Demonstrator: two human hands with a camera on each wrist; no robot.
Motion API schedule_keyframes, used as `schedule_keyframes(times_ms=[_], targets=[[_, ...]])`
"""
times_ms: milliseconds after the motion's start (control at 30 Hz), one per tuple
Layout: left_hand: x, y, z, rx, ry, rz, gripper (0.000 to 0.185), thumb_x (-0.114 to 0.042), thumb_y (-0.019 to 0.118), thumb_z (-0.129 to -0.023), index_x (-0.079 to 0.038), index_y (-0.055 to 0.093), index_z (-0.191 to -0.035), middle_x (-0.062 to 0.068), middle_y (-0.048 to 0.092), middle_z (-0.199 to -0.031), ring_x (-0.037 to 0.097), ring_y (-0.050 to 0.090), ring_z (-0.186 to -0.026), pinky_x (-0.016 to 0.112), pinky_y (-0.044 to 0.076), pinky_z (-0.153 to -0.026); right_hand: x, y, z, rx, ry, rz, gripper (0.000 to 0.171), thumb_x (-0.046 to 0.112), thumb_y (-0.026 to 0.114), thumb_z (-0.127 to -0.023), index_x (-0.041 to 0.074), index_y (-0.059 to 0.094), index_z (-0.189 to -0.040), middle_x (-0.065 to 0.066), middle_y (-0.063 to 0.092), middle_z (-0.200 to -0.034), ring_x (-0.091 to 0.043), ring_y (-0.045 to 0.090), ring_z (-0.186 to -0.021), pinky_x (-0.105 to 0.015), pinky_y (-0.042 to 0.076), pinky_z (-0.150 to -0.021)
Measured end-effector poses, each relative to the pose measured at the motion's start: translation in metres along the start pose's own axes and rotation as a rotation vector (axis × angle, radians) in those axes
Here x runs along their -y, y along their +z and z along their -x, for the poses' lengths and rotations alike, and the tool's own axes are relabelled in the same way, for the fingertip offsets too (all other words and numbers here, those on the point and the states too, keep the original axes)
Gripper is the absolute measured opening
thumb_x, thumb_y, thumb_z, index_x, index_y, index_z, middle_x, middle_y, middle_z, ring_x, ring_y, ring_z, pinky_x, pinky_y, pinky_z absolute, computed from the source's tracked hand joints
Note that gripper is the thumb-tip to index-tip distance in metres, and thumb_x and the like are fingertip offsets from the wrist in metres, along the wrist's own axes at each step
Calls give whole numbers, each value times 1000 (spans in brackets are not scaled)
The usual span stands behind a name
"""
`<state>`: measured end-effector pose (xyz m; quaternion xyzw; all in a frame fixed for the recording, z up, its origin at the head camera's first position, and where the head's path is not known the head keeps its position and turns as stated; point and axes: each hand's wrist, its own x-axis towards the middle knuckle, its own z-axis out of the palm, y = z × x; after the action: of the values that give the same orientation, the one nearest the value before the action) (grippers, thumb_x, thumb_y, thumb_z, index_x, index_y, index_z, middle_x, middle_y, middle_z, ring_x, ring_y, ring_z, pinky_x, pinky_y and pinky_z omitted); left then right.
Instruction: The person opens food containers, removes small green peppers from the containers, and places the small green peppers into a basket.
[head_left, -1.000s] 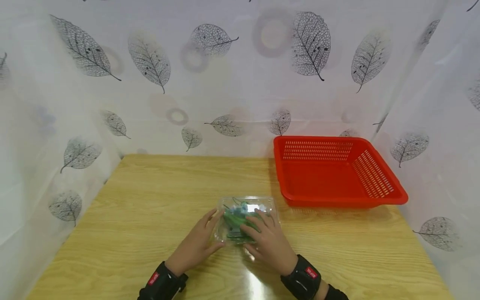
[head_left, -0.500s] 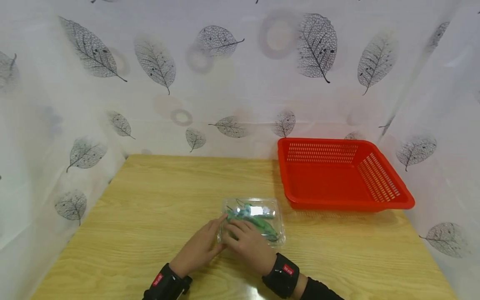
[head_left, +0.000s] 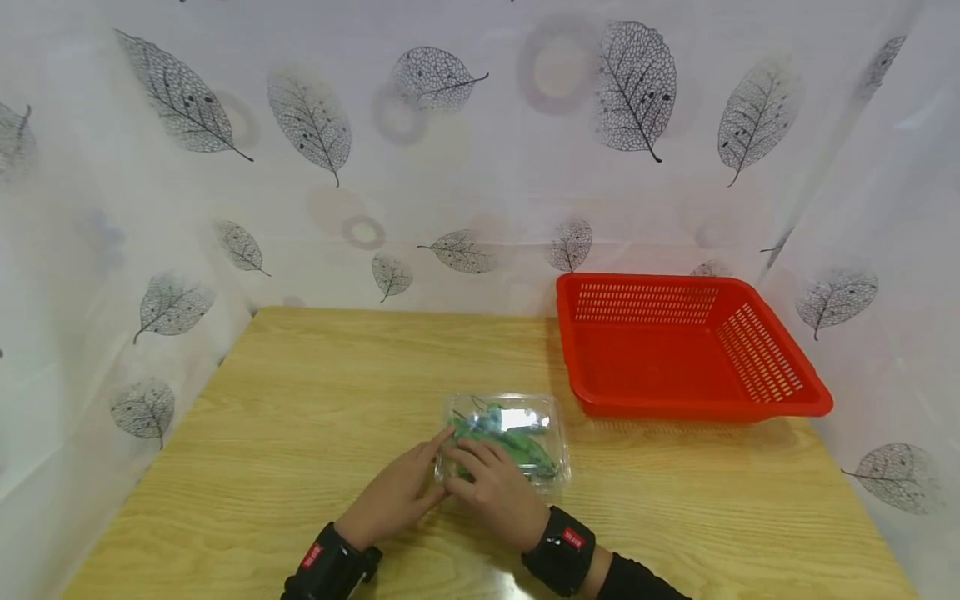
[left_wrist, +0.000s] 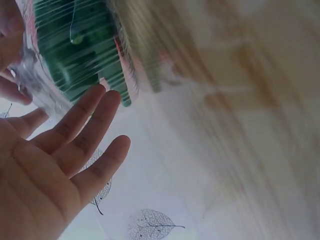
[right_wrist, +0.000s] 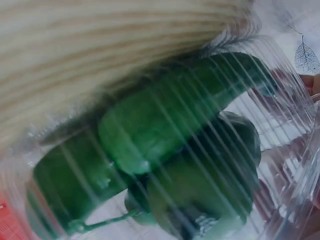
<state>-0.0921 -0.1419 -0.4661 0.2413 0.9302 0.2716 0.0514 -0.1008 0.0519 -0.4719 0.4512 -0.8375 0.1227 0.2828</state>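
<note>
Since 1.0 s ago, right hand [head_left: 491,492] has slid from the box's centre-right to its near-left corner, close to left hand [head_left: 397,493]; box itself sits where it did.

Largest to smallest: tabletop [head_left: 300,400], pale wood, enclosed by leaf-print curtain [head_left: 315,167] on three sides. Red basket [head_left: 750,408], perforated walls, at far right, well apart from the hands. Clear plastic box [head_left: 517,412], lid closed, lies flat near tabletop centre, just left of the basket's near corner; holds green peppers [head_left: 525,450].

Left hand: fingers straight and slightly apart, tips touching box's left edge. Right hand: fingers lightly bent, resting on lid at near-left corner; whether they pinch the rim cannot be told.

Handling (judgement): box looks light, thin-walled, ribbed and glossy, so prob. slippery and easily dented; lid may pop under squeeze. Best hold: both long sides low at the rim, or beneath the base.
</note>
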Motion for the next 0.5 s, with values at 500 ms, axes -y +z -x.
schedule_keyframes(times_ms=[500], targets=[[1, -9, -1, -15, -39, -22, 78, -36, 68, -84, -17, 28, -147, 13, 51, -137, 31, 53, -122, 45, 45, -96, -5, 0, -5, 2, -36, -38, 13, 25, 75, -72, 24, 74, -85, 0, 65, -117, -19, 59, -113, -34, 46, -94]])
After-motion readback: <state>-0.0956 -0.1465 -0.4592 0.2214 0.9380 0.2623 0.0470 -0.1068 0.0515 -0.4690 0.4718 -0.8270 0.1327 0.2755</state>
